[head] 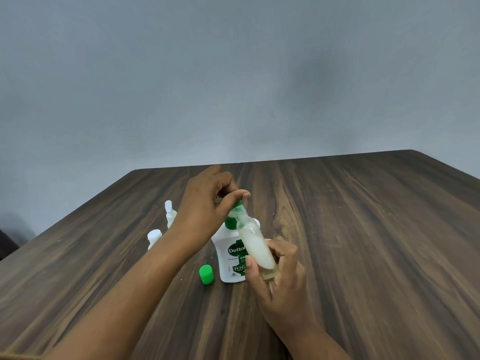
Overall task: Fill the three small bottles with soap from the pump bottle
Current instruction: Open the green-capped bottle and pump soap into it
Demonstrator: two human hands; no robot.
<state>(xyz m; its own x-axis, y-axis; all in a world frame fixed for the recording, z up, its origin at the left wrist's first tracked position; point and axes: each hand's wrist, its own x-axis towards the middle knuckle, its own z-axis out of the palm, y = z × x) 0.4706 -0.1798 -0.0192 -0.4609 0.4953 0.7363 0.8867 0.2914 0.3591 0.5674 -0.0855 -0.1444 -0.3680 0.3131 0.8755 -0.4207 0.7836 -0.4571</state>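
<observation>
- One dark wooden table (363,216) holds everything.
- One white plastic pump bottle (230,258) stands mid-table; my left hand (205,209) curls over its green head, thumb pressing.
- One clear small bottle (257,245), tilted at the spout and seemingly mostly full of soap, is clamped in my right hand (280,276).
- Two small white bottles (170,213) (154,237) stand far left; I cannot tell their contents.
- One green cap (206,274) lies near left, off.
</observation>
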